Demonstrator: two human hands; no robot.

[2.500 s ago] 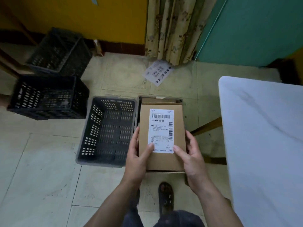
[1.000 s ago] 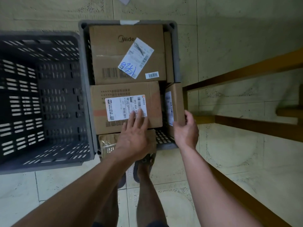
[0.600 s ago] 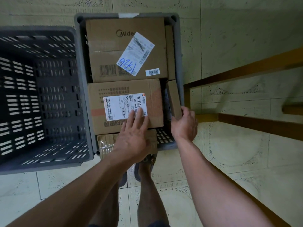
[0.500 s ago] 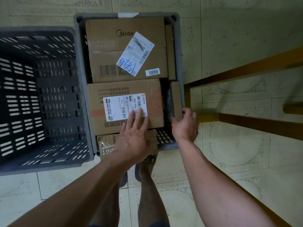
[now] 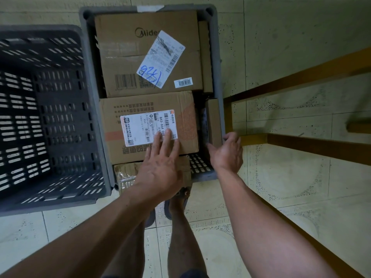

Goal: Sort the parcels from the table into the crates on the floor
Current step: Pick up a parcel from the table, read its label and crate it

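A grey crate (image 5: 217, 57) on the floor holds several cardboard parcels. A big box (image 5: 128, 57) with a slanted white label fills its far half. A labelled box (image 5: 146, 105) lies across the middle, and my left hand (image 5: 160, 167) rests flat on it with straight fingers. A slim brown parcel (image 5: 213, 121) stands on edge in the gap by the crate's right wall. My right hand (image 5: 226, 153) hovers just below it, fingers relaxed, holding nothing. A crumpled taped parcel (image 5: 125, 173) lies at the near end, partly under my left wrist.
A second grey slotted crate (image 5: 50, 125) stands empty directly to the left, touching the full one. Yellow wooden table rails (image 5: 301, 141) run along the right over the tiled floor. My feet stand just below the crate.
My right hand has let go of the slim parcel, which now stands deep in the gap by the crate wall. The hand has drawn back and opened. My left hand stays on the labelled box.
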